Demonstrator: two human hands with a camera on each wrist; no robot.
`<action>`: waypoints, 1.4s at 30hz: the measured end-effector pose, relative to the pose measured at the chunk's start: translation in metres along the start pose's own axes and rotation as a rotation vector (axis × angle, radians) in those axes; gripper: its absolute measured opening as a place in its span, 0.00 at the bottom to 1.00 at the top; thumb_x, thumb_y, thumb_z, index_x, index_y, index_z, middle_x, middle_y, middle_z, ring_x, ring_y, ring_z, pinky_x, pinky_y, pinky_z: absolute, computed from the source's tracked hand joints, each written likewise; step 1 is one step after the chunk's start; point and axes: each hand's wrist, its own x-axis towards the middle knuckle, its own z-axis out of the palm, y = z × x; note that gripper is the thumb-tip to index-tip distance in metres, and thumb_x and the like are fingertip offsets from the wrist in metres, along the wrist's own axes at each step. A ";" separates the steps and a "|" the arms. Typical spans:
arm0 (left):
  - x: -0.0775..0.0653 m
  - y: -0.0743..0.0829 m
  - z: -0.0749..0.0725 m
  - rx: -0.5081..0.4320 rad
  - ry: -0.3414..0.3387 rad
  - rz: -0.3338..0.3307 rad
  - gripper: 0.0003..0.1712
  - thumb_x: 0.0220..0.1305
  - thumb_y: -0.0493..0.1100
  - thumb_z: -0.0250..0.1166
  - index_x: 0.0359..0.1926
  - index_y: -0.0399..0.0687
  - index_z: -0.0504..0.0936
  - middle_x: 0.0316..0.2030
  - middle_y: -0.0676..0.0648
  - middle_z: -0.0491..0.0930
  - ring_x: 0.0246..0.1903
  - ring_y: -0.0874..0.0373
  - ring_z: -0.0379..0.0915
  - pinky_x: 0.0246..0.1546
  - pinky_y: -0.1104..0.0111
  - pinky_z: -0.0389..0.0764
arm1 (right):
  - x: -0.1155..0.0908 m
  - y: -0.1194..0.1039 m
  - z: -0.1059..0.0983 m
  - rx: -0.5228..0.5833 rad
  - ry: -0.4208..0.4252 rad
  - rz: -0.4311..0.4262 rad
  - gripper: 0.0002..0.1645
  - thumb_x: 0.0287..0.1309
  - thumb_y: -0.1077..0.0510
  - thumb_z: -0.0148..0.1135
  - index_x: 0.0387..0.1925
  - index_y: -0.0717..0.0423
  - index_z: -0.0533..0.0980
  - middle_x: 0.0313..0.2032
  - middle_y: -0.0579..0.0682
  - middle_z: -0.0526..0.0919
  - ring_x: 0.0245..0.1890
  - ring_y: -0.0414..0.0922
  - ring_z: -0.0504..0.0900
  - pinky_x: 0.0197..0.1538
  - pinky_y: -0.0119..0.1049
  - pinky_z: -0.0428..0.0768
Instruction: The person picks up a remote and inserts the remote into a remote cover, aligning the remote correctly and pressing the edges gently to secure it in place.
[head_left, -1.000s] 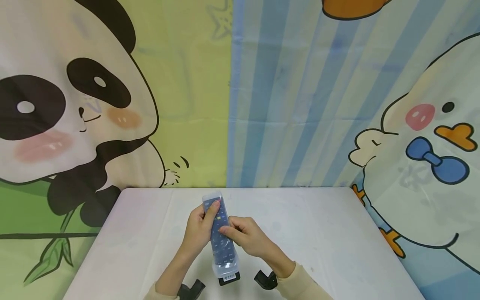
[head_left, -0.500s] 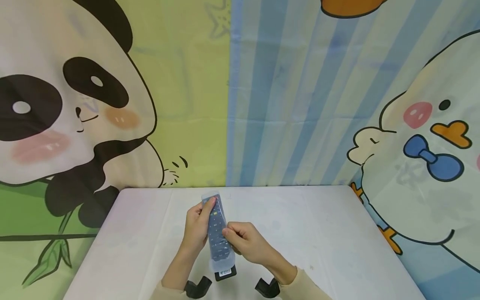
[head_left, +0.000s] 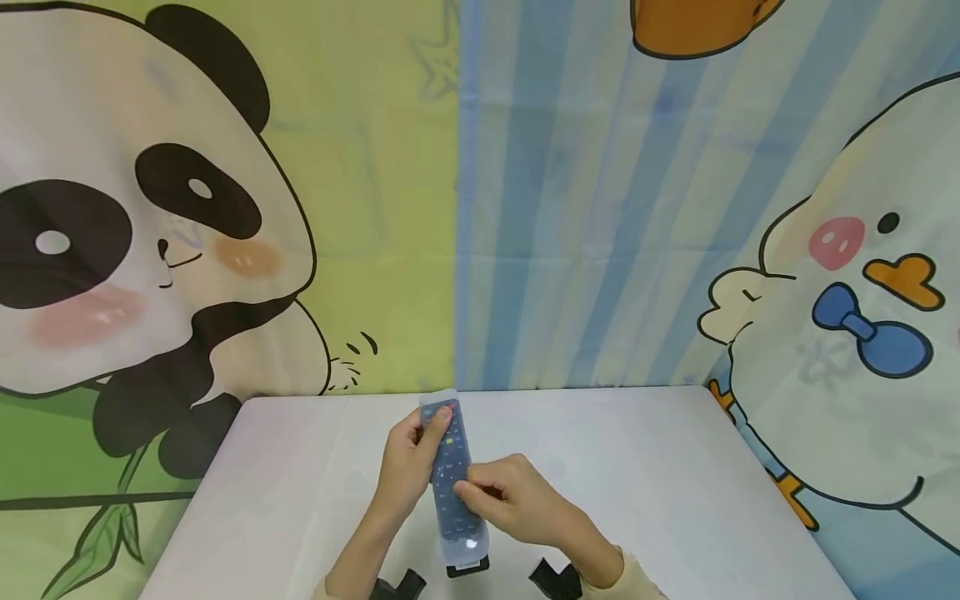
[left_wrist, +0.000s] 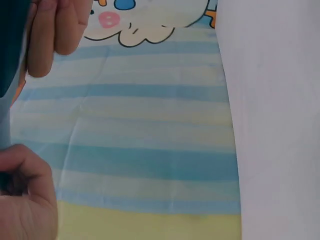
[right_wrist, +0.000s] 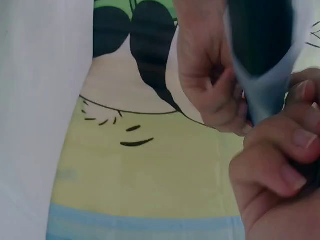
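Note:
A dark remote control (head_left: 452, 465) with rows of pale buttons stands slanted in a translucent sleeve (head_left: 461, 552), above the white table. Its black end with a white label pokes out at the bottom. My left hand (head_left: 408, 458) grips the upper part from the left, thumb on the front near the top. My right hand (head_left: 525, 504) pinches the sleeve's right edge at about mid-length, with its fingers curled. In the right wrist view the right hand (right_wrist: 280, 170) is close up below the sleeved remote (right_wrist: 262, 45). The left wrist view shows only a strip of the remote (left_wrist: 11, 45).
The white table (head_left: 637, 467) spreads around both hands. Behind it hangs a cartoon-printed cloth (head_left: 585, 208) with a panda and a white bird. Black straps (head_left: 557, 579) sit at both wrists beside pale sleeves.
The right hand has slid a little down the remote's right edge, towards its lower end. The left hand keeps its grip. Remote and both hands sit slightly lower and farther right in the head view.

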 end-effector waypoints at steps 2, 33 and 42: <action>-0.002 0.001 0.001 0.048 -0.015 0.031 0.13 0.74 0.48 0.61 0.38 0.43 0.82 0.21 0.47 0.74 0.19 0.58 0.70 0.15 0.67 0.74 | -0.002 0.002 -0.002 0.011 0.036 0.037 0.24 0.70 0.64 0.58 0.18 0.47 0.63 0.14 0.38 0.60 0.15 0.27 0.55 0.18 0.23 0.58; -0.021 0.012 0.001 0.357 -0.311 0.703 0.15 0.72 0.28 0.52 0.30 0.48 0.68 0.18 0.56 0.66 0.18 0.73 0.59 0.15 0.83 0.62 | -0.007 -0.003 0.001 0.481 0.219 0.243 0.20 0.79 0.61 0.42 0.34 0.70 0.75 0.20 0.43 0.74 0.16 0.36 0.74 0.15 0.34 0.74; -0.030 0.023 0.002 0.521 -0.273 0.628 0.16 0.72 0.30 0.54 0.27 0.50 0.67 0.18 0.60 0.58 0.19 0.73 0.52 0.15 0.81 0.56 | -0.005 -0.005 -0.011 0.362 0.070 0.163 0.17 0.78 0.66 0.40 0.37 0.67 0.75 0.21 0.50 0.75 0.19 0.35 0.74 0.17 0.36 0.76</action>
